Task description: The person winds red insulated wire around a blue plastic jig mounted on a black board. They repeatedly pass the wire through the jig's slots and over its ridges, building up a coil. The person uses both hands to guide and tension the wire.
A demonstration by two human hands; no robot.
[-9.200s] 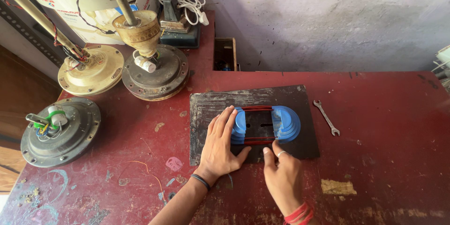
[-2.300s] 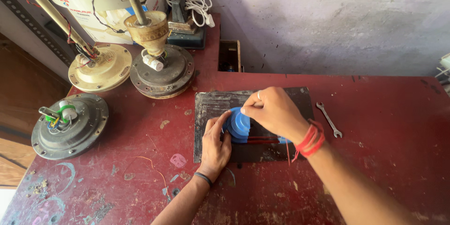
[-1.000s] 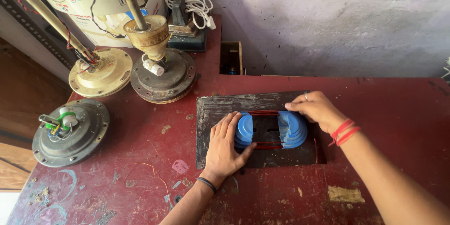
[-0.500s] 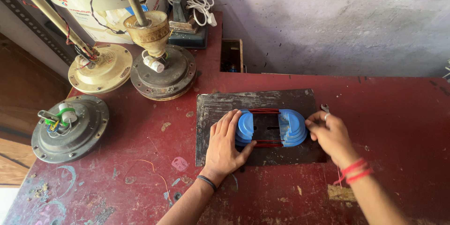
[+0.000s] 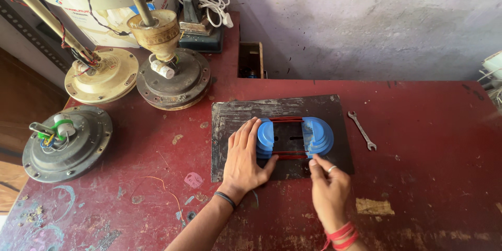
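- Two blue stepped formers (image 5: 295,137) sit side by side on a dark metal plate (image 5: 235,112) near the middle of the red tabletop (image 5: 429,178), with thin red wire (image 5: 286,119) strung between them along their far and near sides.
- Left hand (image 5: 244,157) lies flat on the plate, its fingers (image 5: 246,132) straight and close together, their tips resting against the left former; the thumb points toward the near run of wire.
- Right hand (image 5: 328,191) is at the plate's near edge, just below the right former; its fingers (image 5: 316,164) are drawn together, thumb against forefinger, right at the near strand of wire. Whether the wire is actually pinched between them, I cannot tell.
- Red bangles (image 5: 341,235) circle the right wrist, and a dark band (image 5: 226,198) circles the left.
- One small open-ended spanner (image 5: 362,130) lies on the tabletop just beyond the plate's right edge.
- Three ceiling-fan motor housings stand toward the left side of the tabletop: a grey one (image 5: 68,144) at the left edge, a cream one (image 5: 102,76) and a dark one (image 5: 172,76) toward the far-left corner.
- White coiled cable (image 5: 206,2) rests at the far edge, against the wall.
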